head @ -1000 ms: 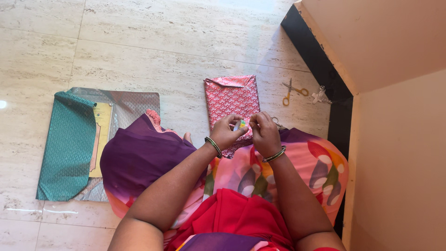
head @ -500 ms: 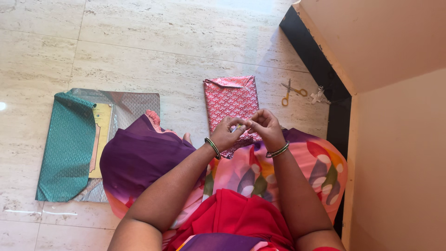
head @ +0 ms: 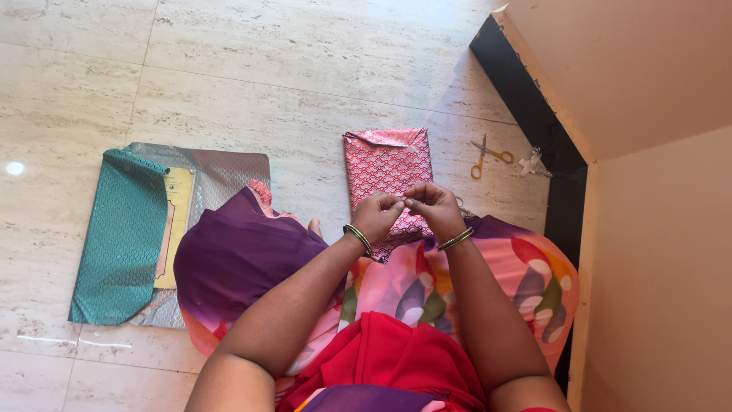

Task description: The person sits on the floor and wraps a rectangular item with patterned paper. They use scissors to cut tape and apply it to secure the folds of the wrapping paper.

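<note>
My left hand and my right hand meet fingertip to fingertip just above the near end of a flat package wrapped in pink patterned paper, which lies on the floor. Both hands are curled and pinch a small roll-like object between them. My fingers hide almost all of it. Each wrist wears green bangles. My lap, under purple and pink cloth, lies below the hands.
A sheet of teal wrapping paper with a silver back lies on the left, a yellow card on it. Yellow-handled scissors and a small white object lie by the black skirting and wall on the right.
The small pale roll visible between my fingers a second ago is now covered by them. My hands have closed together. The view has shifted slightly.
</note>
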